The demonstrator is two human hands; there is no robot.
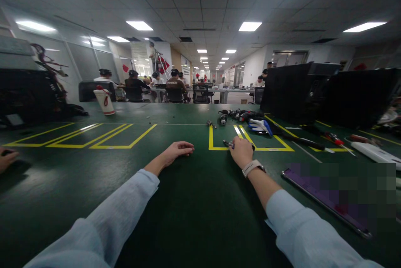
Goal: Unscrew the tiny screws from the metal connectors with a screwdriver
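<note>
My right hand (pixel 242 152) is closed around a small dark, slim object (pixel 227 143) with a metallic look; one end sticks out on the left of the fingers, and its kind cannot be made out. That hand is at the front line of a yellow taped rectangle (pixel 219 148) on the green table (pixel 200 201). To the left, my left hand (pixel 177 152) hovers over or rests on the bare tabletop, fingers loosely stretched, holding nothing. Past the right hand lie dark metal parts (pixel 223 119) and a blue and white glove (pixel 260 127).
Right of my forearm lies a purple-screened flat device (pixel 322 199), partly blurred. Beyond it are a red screwdriver (pixel 335 138) and black cases (pixel 297 92). A white cup (pixel 105 100) stands at the back left. Another person's hand (pixel 8 159) shows at the left edge.
</note>
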